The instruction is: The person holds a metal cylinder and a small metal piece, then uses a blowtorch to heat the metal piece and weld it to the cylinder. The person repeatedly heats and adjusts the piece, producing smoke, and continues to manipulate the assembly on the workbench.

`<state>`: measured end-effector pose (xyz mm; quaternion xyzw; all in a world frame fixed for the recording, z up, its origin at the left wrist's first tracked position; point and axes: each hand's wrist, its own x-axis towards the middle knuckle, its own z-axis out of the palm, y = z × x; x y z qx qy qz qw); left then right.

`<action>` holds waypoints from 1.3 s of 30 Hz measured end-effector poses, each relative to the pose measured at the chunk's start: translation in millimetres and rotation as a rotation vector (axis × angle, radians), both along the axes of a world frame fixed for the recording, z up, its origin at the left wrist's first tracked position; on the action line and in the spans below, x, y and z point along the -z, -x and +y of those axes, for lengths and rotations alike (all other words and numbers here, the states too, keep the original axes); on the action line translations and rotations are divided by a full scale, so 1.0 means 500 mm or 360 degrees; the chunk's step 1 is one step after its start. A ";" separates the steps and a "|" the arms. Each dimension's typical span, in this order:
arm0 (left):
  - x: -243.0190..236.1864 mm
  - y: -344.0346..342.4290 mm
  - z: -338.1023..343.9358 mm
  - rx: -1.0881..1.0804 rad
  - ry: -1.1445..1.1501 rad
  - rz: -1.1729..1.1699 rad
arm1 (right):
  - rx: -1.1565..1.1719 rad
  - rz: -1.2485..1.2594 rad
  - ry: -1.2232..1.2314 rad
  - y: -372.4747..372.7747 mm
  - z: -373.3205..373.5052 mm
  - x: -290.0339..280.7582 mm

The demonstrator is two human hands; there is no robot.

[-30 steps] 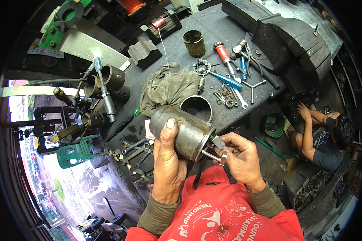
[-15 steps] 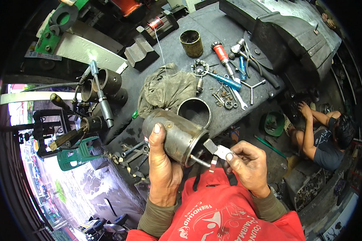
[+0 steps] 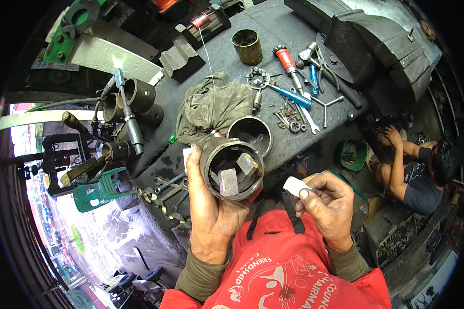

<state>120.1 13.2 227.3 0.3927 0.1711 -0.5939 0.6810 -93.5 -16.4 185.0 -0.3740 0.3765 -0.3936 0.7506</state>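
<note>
My left hand (image 3: 211, 221) is wrapped round a cylindrical metal housing (image 3: 209, 164), its thumb along the left side. The housing's open end faces me. Inside its rim show a flat greyish-pink piece (image 3: 228, 181) and a yellowish-white piece (image 3: 248, 164). To the right and apart from the housing, my right hand (image 3: 327, 206) pinches a small white flat piece (image 3: 295, 186) between thumb and fingers; it may be folded paper, I cannot tell. Just behind the housing, a second hollow metal cylinder (image 3: 266, 140) stands on the dark bench (image 3: 288, 149).
A crumpled grey-green rag (image 3: 201, 110) lies behind the housing. Beyond are an open can (image 3: 247, 47), a red-handled tool (image 3: 284, 57), a wrench (image 3: 310, 121) and several small gears and bolts. A vise-like block (image 3: 368, 46) stands far right. Another person (image 3: 423, 175) crouches at the right.
The housing has turned so its open end faces me. My right hand, with the white piece, has moved slightly right and away from the housing's end.
</note>
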 end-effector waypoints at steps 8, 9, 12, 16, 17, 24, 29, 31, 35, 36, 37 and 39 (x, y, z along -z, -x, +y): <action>-0.014 0.017 -0.003 -0.0049 -0.0070 -0.0072 | 0.0087 0.0060 0.0331 -0.029 -0.019 -0.045; -0.014 0.017 -0.002 -0.0030 -0.0058 -0.0076 | -0.0013 0.0216 0.0571 -0.030 -0.030 -0.050; -0.010 0.018 0.001 -0.0068 0.0023 -0.0060 | -0.0293 0.0482 0.0800 -0.028 -0.054 -0.071; -0.006 0.022 0.006 0.0065 0.0110 -0.0364 | -0.0674 0.0389 0.0572 -0.024 -0.074 -0.081; -0.007 0.021 0.007 0.0050 0.0115 -0.0340 | -0.0699 0.0317 0.0533 -0.027 -0.075 -0.079; -0.008 0.017 0.014 -0.0043 0.0093 -0.0560 | -0.0550 0.0300 0.0862 -0.032 -0.041 -0.050; -0.017 0.019 0.027 -0.0078 0.0185 -0.0633 | -0.0512 0.0237 0.0883 -0.009 -0.014 -0.037; -0.023 0.021 0.031 -0.0078 0.0179 -0.0676 | -0.0338 0.0147 0.0709 -0.004 0.000 -0.031; -0.032 0.029 0.036 -0.0095 0.0090 -0.0665 | 0.0027 -0.0033 0.0294 -0.009 0.024 -0.025; -0.031 0.032 0.035 -0.0129 0.0097 -0.0621 | 0.0094 -0.0079 0.0247 -0.013 0.028 -0.025; -0.028 0.033 0.032 -0.0143 0.0048 -0.0608 | 0.0140 -0.0013 0.0304 -0.018 0.032 -0.027; -0.023 0.036 0.030 -0.0128 0.0097 -0.0462 | 0.0215 0.0025 0.0318 -0.032 0.033 -0.029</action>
